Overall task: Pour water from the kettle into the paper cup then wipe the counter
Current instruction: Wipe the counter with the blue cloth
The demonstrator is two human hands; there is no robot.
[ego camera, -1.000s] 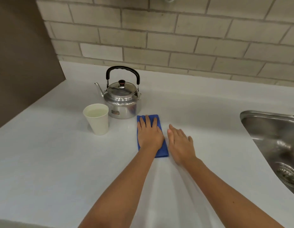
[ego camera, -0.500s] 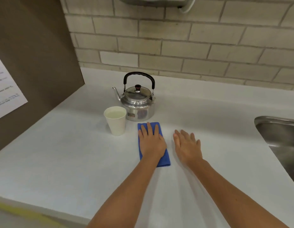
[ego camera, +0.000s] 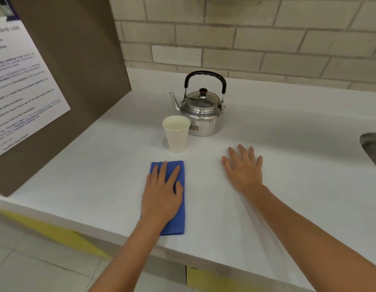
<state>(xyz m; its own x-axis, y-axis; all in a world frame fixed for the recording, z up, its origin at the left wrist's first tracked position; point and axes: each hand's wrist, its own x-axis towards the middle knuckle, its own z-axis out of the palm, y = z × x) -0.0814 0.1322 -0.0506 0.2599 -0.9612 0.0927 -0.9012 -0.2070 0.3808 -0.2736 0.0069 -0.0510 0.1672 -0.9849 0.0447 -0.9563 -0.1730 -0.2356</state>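
Left hand (ego camera: 161,199) pressed flat with fingers spread on blue cloth (ego camera: 178,220) near white surface (ego camera: 98,175) edge, right hand (ego camera: 244,167) laid flat and empty, filled paper cup (ego camera: 176,133) stood just before kettle (ego camera: 200,110)

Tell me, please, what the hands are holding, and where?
Nothing is gripped: left hand lies flat on the blue cloth's middle; right hand rests on the bare counter.
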